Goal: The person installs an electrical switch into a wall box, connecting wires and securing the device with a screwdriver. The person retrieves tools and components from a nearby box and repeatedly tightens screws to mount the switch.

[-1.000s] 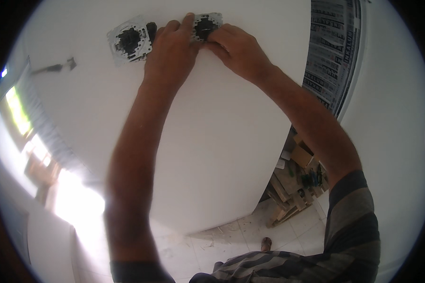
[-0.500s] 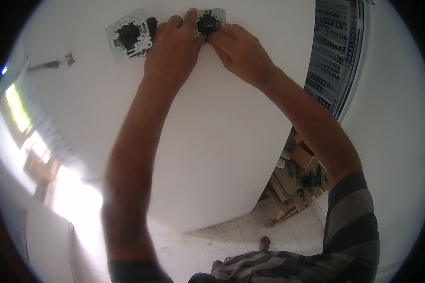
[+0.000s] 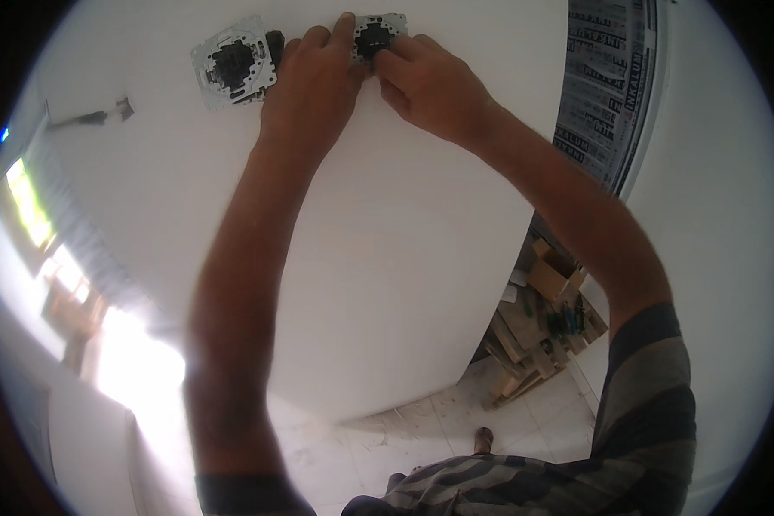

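Two square metal-framed switch mechanisms with black centres are on a white wall [image 3: 387,258]. My left hand [image 3: 310,90] grips the left edge of the right-hand mechanism [image 3: 377,33], one finger lying along its frame. My right hand [image 3: 434,90] has bent fingers at that mechanism's lower right, pressed against it; the fingertips are partly hidden. The left-hand mechanism [image 3: 235,64] sits beside my left hand, with a small black part [image 3: 274,47] at its right edge, partly behind my fingers.
A dark hammer-like item [image 3: 107,114] shows at far left, near bright openings [image 3: 30,202]. A panel covered in printed film [image 3: 598,86] runs down the right. Below are a cardboard box [image 3: 550,271], tools [image 3: 566,320], wooden boards [image 3: 512,361] and the tiled floor [image 3: 421,421].
My right hand has moved slightly up and its elbow outward to the right. My left hand stays on the mechanism. The view has shifted slightly.
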Tool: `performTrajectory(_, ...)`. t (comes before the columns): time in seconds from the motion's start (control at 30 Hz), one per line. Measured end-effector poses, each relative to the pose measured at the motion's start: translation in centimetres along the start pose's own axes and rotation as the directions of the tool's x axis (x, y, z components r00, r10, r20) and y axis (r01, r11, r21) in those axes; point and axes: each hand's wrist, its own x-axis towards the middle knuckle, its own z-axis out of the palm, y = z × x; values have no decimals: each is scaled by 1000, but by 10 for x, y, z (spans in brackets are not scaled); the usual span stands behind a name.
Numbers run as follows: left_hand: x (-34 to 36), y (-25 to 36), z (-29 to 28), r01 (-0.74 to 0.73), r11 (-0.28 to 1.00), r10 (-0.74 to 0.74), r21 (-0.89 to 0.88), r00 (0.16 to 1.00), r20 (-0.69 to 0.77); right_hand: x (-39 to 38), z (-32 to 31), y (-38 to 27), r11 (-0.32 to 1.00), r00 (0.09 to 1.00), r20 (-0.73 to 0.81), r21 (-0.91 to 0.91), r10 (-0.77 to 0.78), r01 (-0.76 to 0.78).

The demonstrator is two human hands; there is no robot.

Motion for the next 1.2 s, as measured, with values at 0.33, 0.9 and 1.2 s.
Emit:
performTrajectory(0.33,1,-4,-2,-27,1000,27,0,999,-16,16,-2,12,945,942,315,-256,-118,204)
performTrajectory(0.9,4,-1,1,4,1000,-4,-9,1000,13,4,-22,13,900,966,172,361,193,-244)
performTrajectory(1.2,14,-42,24,-237,961,246,143,968,-44,3,29,33,976,987,-26,-152,-162,156)
